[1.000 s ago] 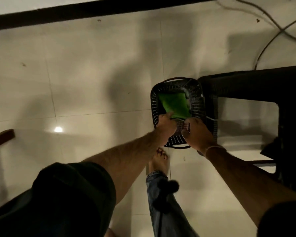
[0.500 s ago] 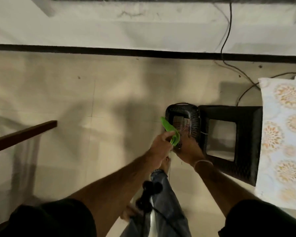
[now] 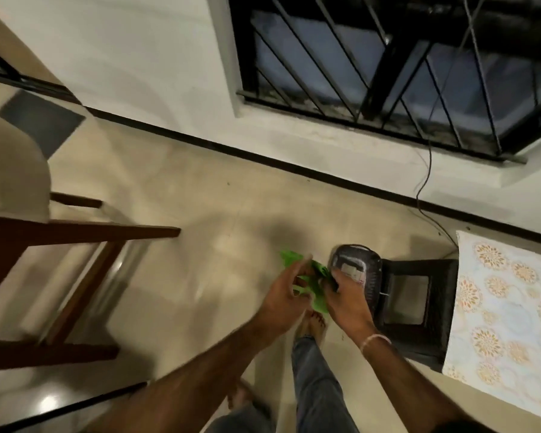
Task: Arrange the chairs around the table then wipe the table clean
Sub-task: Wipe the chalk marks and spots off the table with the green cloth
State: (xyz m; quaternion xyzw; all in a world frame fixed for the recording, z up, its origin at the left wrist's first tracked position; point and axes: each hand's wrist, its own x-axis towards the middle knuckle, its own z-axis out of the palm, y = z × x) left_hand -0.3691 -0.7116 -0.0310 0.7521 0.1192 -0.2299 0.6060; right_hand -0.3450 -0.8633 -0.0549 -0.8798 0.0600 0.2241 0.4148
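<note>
Both hands grip the cloth (image 3: 319, 303). The left hand (image 3: 280, 295) pinches its left part with curled fingers, and the right hand (image 3: 345, 300) closes over its right edge, though blur hides the exact finger positions. The green cloth is crumpled between them, held up over the floor (image 3: 185, 276) just left of the basket (image 3: 366, 270). Two hands on it suggest the cloth is being spread or folded into a pad for wiping, which one hand could not do. The dark woven basket sits on the floor against the left side of a dark stool (image 3: 441, 307), which looks like a storage spot for cleaning things. A patterned cover (image 3: 506, 307) drapes over something at the right, touching the stool. Whether the table lies under it cannot be told. A chair (image 3: 10, 170) with a cream back stands at the far left, well apart from the hands, beside a brown wooden frame (image 3: 75, 234) that may belong to the chair or to the table. With both hands on the cloth, the wiping step seems to be in preparation.
</note>
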